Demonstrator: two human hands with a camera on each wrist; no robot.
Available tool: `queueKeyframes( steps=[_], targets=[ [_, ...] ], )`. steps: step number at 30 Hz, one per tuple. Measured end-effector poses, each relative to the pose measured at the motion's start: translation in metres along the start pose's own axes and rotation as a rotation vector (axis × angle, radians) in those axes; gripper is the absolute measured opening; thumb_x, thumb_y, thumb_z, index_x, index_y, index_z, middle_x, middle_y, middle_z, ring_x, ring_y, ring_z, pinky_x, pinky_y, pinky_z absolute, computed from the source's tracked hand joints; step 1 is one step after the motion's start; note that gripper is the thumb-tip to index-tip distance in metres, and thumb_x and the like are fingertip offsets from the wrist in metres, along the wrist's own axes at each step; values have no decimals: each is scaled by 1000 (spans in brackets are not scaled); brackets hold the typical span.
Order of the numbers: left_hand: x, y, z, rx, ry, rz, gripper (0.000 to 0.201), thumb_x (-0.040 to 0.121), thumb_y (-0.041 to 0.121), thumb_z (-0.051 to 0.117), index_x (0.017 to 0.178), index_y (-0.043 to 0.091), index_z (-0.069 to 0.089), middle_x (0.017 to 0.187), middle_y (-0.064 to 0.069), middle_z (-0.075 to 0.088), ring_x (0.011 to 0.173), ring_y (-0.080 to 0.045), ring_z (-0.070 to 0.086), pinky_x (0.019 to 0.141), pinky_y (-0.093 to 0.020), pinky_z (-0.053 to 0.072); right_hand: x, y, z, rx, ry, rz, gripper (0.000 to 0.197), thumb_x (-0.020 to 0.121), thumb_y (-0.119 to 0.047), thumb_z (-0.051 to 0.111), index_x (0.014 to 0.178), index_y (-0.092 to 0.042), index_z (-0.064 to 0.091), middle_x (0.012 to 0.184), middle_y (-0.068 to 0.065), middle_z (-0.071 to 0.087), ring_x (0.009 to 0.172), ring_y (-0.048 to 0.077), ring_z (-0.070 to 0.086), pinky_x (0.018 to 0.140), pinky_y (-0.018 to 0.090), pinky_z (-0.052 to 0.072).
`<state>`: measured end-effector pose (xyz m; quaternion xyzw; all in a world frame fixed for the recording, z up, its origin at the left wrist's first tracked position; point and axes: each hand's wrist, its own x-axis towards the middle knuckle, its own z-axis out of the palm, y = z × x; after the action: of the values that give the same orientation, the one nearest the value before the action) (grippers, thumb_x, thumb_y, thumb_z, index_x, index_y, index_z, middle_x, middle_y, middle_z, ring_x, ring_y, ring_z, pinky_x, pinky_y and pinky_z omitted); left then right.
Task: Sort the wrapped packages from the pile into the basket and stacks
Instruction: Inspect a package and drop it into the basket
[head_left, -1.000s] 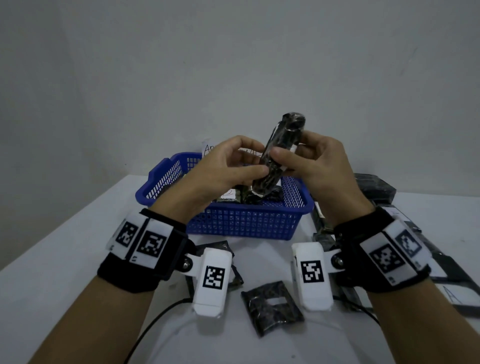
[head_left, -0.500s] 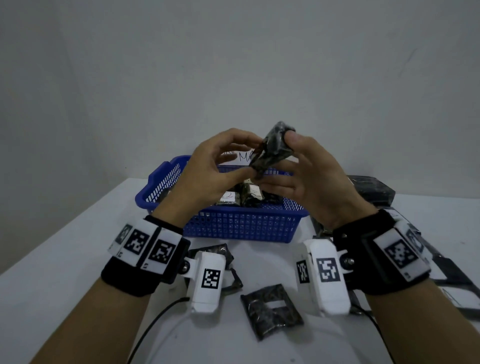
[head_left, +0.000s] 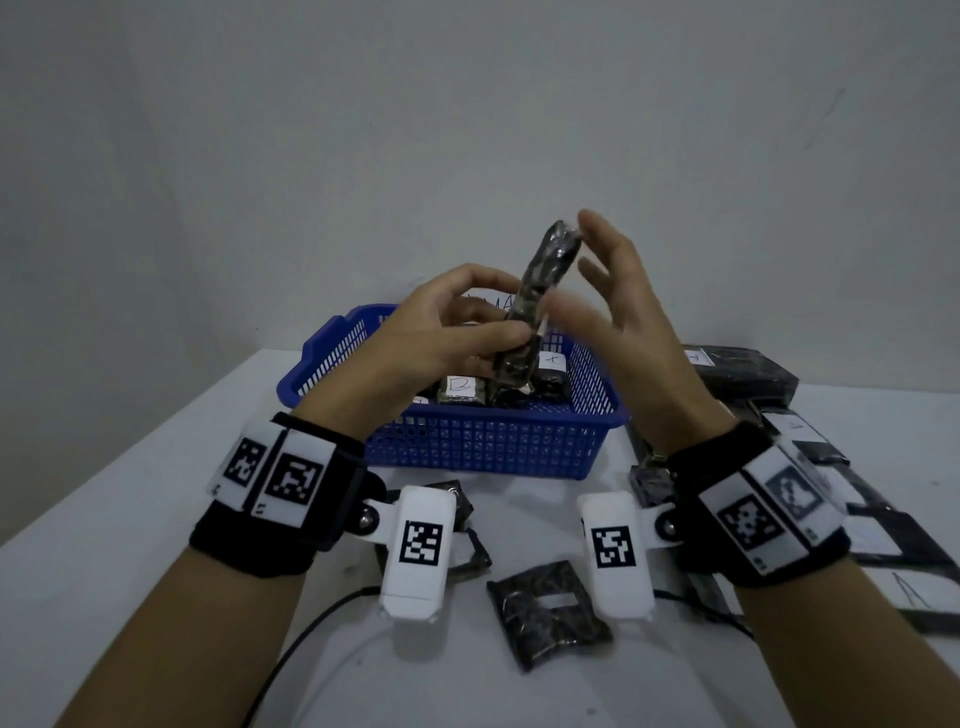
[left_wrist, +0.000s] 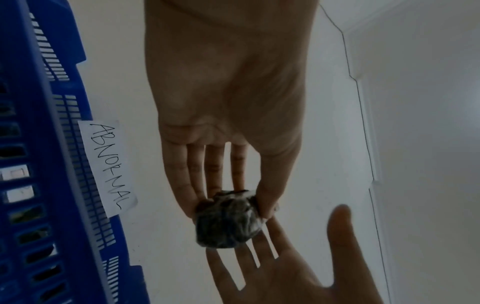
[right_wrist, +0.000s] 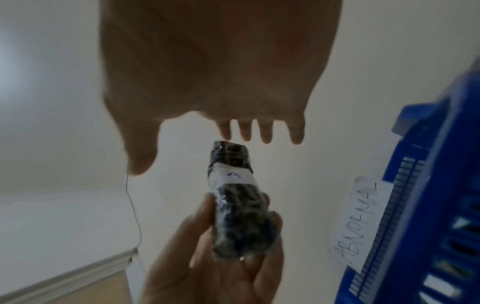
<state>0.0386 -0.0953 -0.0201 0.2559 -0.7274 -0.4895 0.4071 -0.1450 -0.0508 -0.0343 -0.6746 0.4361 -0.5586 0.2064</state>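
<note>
A dark wrapped package (head_left: 540, 291) with a white label stands nearly upright above the blue basket (head_left: 488, 447). My left hand (head_left: 511, 312) pinches its lower half between thumb and fingers. My right hand (head_left: 587, 265) is beside the package's top with fingers spread and straight, holding nothing. In the left wrist view the package (left_wrist: 228, 220) sits at my left fingertips, with the right palm (left_wrist: 285, 267) just below it. In the right wrist view the package (right_wrist: 239, 205) is held by the left hand (right_wrist: 207, 257), and the right fingertips (right_wrist: 267, 133) are just above its end.
Several labelled packages (head_left: 462, 389) lie in the basket, which carries a paper tag reading ABNORMAL (left_wrist: 109, 168). One loose package (head_left: 550, 618) lies on the white table near me. Dark stacks (head_left: 743, 374) and flat packages (head_left: 883, 519) fill the right side.
My right hand has let go of the package and spread open. The package has swung back to nearly upright, held by the left hand alone.
</note>
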Motion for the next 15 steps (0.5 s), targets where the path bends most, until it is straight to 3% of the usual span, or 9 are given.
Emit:
queueKeyframes(
  steps=[2, 4, 7, 9, 11, 13, 15],
  targets=[
    [1, -2, 0, 48, 13, 18, 43, 85, 15, 74, 124, 17, 57, 106, -7, 71, 88, -17, 74, 70, -22, 56, 5, 2, 0, 51, 137, 38, 69, 86, -50, 69, 145, -25, 45, 145, -6, 54, 132, 9, 52, 106, 32, 47],
    [2, -5, 0, 89, 6, 36, 44, 84, 13, 76, 123, 17, 58, 111, -10, 71, 91, -23, 74, 77, -31, 59, 8, 5, -2, 29, 197, 13, 44, 88, -37, 75, 125, -16, 64, 118, -2, 72, 112, 13, 68, 100, 42, 54],
    [5, -10, 1, 146, 10, 51, 42, 82, 13, 78, 120, 20, 61, 110, -2, 72, 94, -23, 74, 87, -39, 59, 7, 6, -3, -32, 251, -44, 33, 85, -28, 80, 114, -14, 70, 100, -1, 77, 94, 13, 74, 90, 41, 60],
    [5, -12, 2, 207, 21, 80, 42, 82, 11, 78, 118, 23, 61, 109, 6, 72, 97, -13, 72, 88, -31, 58, 6, 2, -3, -59, 249, -74, 36, 81, -28, 84, 112, -17, 68, 98, -3, 76, 92, 12, 73, 87, 38, 60],
    [5, -12, 3, 244, 40, 152, 43, 82, 6, 78, 118, 21, 60, 111, 7, 71, 102, -7, 69, 89, -27, 56, 6, -3, -6, -57, 162, -48, 36, 82, -34, 82, 112, -20, 67, 105, -4, 75, 101, 13, 71, 93, 38, 57],
    [6, -14, 2, 226, 71, 234, 43, 81, 3, 78, 117, 18, 59, 115, 4, 69, 109, -9, 67, 93, -28, 55, 5, -9, -6, 56, 51, 64, 30, 91, -46, 67, 113, -26, 65, 114, -9, 71, 110, 13, 67, 100, 43, 53],
    [6, -15, 0, 206, 89, 295, 40, 81, 4, 78, 113, 20, 60, 115, 4, 67, 114, -13, 64, 96, -35, 55, 4, -12, -7, 171, -28, 219, 39, 89, -61, 54, 115, -34, 63, 121, -15, 67, 116, 13, 64, 102, 49, 50]
  ],
)
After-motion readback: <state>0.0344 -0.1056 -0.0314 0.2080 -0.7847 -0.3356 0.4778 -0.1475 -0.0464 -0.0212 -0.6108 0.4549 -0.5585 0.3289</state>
